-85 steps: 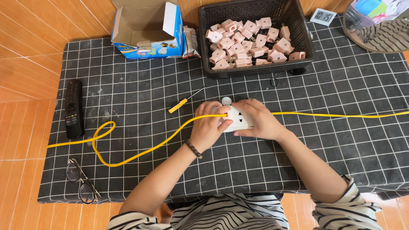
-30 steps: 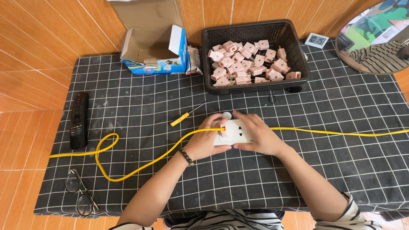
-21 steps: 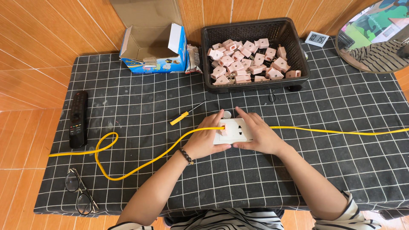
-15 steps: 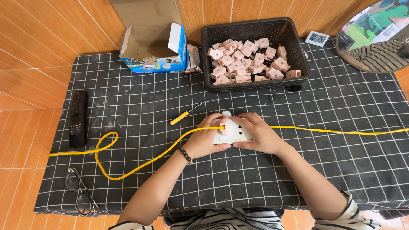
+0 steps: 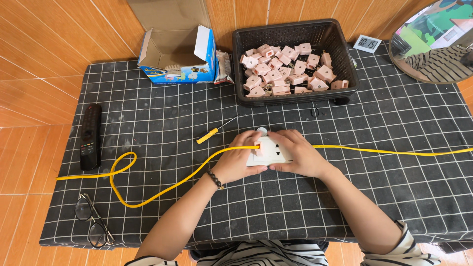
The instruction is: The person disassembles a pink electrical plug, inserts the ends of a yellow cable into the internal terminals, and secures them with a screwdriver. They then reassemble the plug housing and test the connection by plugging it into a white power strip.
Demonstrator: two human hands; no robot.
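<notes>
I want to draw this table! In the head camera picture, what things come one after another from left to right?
Remote control → glasses → open cardboard box → yellow screwdriver → left hand → white socket → right hand → small clock → round mirror.

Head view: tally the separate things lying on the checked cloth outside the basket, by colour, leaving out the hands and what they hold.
Black: 2, remote, glasses
Yellow: 1, screwdriver
Blue: 1, open box
White: 1, small clock
Total: 5
</notes>
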